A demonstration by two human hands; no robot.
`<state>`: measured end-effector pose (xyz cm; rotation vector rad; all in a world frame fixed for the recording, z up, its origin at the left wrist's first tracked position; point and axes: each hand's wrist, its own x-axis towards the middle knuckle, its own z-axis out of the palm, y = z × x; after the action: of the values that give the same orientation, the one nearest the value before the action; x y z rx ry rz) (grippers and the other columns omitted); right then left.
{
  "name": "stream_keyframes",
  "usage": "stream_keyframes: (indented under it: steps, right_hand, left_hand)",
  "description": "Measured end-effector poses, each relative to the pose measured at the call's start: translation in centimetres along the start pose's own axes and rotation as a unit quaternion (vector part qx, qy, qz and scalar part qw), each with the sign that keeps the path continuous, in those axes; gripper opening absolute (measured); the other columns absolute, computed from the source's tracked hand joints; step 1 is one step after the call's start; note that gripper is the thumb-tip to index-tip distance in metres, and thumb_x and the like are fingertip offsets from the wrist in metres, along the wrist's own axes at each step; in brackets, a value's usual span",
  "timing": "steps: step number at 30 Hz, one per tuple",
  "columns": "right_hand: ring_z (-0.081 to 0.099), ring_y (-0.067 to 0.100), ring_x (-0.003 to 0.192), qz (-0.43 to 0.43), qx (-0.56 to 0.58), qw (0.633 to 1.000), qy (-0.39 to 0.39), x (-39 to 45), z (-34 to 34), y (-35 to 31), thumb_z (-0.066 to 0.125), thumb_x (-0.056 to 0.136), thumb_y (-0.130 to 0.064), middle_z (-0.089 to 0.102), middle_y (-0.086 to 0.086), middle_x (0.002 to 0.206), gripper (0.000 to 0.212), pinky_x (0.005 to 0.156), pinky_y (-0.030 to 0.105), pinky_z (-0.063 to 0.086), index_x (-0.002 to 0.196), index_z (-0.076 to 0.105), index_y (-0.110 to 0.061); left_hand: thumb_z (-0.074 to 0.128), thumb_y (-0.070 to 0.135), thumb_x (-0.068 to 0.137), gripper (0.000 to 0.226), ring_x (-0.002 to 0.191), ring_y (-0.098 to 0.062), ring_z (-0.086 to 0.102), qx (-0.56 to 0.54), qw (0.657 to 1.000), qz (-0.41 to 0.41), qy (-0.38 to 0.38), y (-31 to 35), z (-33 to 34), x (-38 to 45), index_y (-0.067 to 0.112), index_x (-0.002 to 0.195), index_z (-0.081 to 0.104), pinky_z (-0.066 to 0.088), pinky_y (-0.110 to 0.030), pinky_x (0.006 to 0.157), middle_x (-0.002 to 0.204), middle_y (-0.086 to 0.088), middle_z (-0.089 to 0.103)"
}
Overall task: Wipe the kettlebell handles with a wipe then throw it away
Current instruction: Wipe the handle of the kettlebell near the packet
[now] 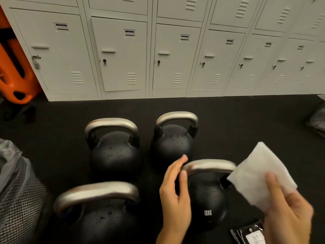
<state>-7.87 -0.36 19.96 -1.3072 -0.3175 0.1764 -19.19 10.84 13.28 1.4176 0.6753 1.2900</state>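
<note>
- The fingers (272,186) of the right hand (288,213), lower right of the frame, pinch a white, square, folded wipe (258,175), thumb laid over its near face; the wipe is held up just right of the nearest handle, its edge overlapping that handle's right end.
- The left hand (175,196), bottom centre, has its fingers loosely extended and holds nothing; its fingertips lie at the left end of the brushed steel handle (209,165) of the black 12 kg kettlebell (207,199), though actual contact is hard to judge.
- Four black round kettlebells with silver handles stand on the dark rubber floor (246,120) in two rows: far left kettlebell (114,154), far right kettlebell (173,143), near left kettlebell (98,221) and the 12 kg one near right.
- Droplets speckle all four bodies.
- A black mesh bin (22,205) with a clear plastic liner sits at the lower left, cut off by the edge; its contents cannot be seen.
- A black wipe packet (248,234) lies at the bottom right, partly behind the right hand.
- A row of white metal lockers (175,59) fills the upper frame; their label text is unreadable.
- An orange plastic object (12,73) at the upper left is cut off.
</note>
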Motion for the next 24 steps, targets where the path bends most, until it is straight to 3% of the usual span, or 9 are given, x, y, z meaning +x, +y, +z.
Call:
stream_keyframes:
  steps: [1, 3, 6, 9, 12, 16, 18, 21, 24]
  right_hand:
    - [0.069, -0.003, 0.071, -0.037, -0.053, 0.998, 0.005, 0.6, 0.6, -0.6, 0.064, 0.079, -0.037, 0.075, -0.009, 0.076, 0.022, 0.062, 0.009, 0.054, 0.082, 0.077, -0.019]
    - [0.064, -0.016, 0.084, -0.149, -0.145, 0.977, -0.052, 1.1, 1.8, -0.6, 0.062, 0.086, -0.025, 0.074, -0.019, 0.092, 0.027, 0.075, 0.002, 0.047, 0.108, 0.073, -0.013]
    - [0.051, -0.004, 0.126, -0.28, -0.289, 0.898, -0.178, 1.7, 3.5, 2.0, 0.059, 0.093, -0.001, 0.057, -0.014, 0.136, 0.042, 0.107, 0.013, 0.036, 0.133, 0.057, -0.012]
    - [0.034, -0.007, 0.138, -0.283, -0.393, 0.808, -0.336, 2.4, 4.5, 4.8, 0.045, 0.095, -0.021, 0.045, -0.021, 0.145, 0.048, 0.117, 0.025, 0.024, 0.142, 0.047, -0.029]
    - [0.019, -0.006, 0.144, -0.312, -0.469, 0.725, -0.398, 2.5, 4.5, 6.4, 0.033, 0.095, -0.033, 0.037, -0.023, 0.151, 0.05, 0.12, 0.028, 0.016, 0.144, 0.04, -0.04]
    - [0.016, 0.002, 0.148, -0.302, -0.45, 0.697, -0.47, 3.0, 2.7, 5.9, 0.036, 0.095, -0.029, 0.026, -0.024, 0.156, 0.054, 0.119, 0.027, 0.014, 0.148, 0.034, -0.041]
    - [0.02, 0.002, 0.147, -0.302, -0.443, 0.707, -0.461, 3.5, 2.0, 5.6, 0.036, 0.094, -0.027, 0.027, -0.025, 0.155, 0.055, 0.118, 0.024, 0.015, 0.147, 0.035, -0.04]
    - [0.027, 0.0, 0.143, -0.309, -0.467, 0.715, -0.418, 3.9, 2.9, 5.7, 0.035, 0.096, -0.03, 0.035, -0.027, 0.15, 0.051, 0.117, 0.031, 0.022, 0.145, 0.038, -0.042]
    - [0.024, 0.001, 0.144, -0.329, -0.488, 0.684, -0.431, 3.2, 4.3, 6.3, 0.037, 0.097, -0.031, 0.035, -0.025, 0.151, 0.05, 0.117, 0.034, 0.022, 0.146, 0.037, -0.04]
  left_hand:
    - [0.046, 0.012, 0.099, 0.034, 0.125, 0.001, 0.052, 0.01, 1.0, -0.008, 0.011, -0.4, -0.3, 0.5, 0.02, 0.13, 0.059, 0.04, -0.014, 0.102, 0.131, 0.015, 0.061]
    - [0.042, 0.012, 0.101, 0.037, 0.129, 0.006, 0.046, 0.034, 0.998, -0.043, 0.016, -1.5, 0.5, 1.0, 0.027, 0.133, 0.054, 0.035, -0.01, 0.105, 0.135, 0.019, 0.056]
    - [0.039, 0.011, 0.103, 0.034, 0.128, 0.0, 0.05, 0.008, 0.995, -0.096, -0.007, -2.7, 1.3, 1.4, 0.021, 0.129, 0.058, 0.036, -0.016, 0.108, 0.133, 0.011, 0.06]
    - [0.035, 0.007, 0.103, 0.033, 0.115, -0.015, 0.062, -0.061, 0.988, -0.138, 0.002, -3.5, 1.4, 1.7, 0.009, 0.117, 0.064, 0.047, -0.028, 0.101, 0.118, -0.004, 0.069]
    - [0.033, 0.006, 0.103, 0.033, 0.103, -0.015, 0.067, -0.076, 0.982, -0.171, -0.014, -3.8, 1.4, 1.8, 0.008, 0.11, 0.066, 0.051, -0.023, 0.088, 0.107, -0.008, 0.072]
    - [0.034, 0.007, 0.103, 0.034, 0.096, -0.01, 0.069, -0.076, 0.979, -0.185, -0.033, -4.2, 0.9, 1.8, 0.007, 0.106, 0.067, 0.052, -0.017, 0.08, 0.099, -0.006, 0.073]
    - [0.035, 0.011, 0.104, 0.034, 0.1, -0.013, 0.068, -0.067, 0.98, -0.182, -0.039, -4.7, 0.9, 1.8, 0.013, 0.104, 0.069, 0.052, -0.02, 0.084, 0.101, -0.005, 0.073]
    - [0.035, 0.014, 0.104, 0.033, 0.102, -0.018, 0.067, -0.044, 0.983, -0.174, -0.034, -5.0, 1.1, 1.6, 0.018, 0.104, 0.068, 0.052, -0.029, 0.09, 0.103, -0.003, 0.072]
    - [0.036, 0.01, 0.104, 0.032, 0.1, -0.02, 0.067, -0.06, 0.983, -0.171, -0.025, -5.0, 1.2, 1.5, 0.013, 0.104, 0.067, 0.053, -0.032, 0.09, 0.101, -0.005, 0.072]
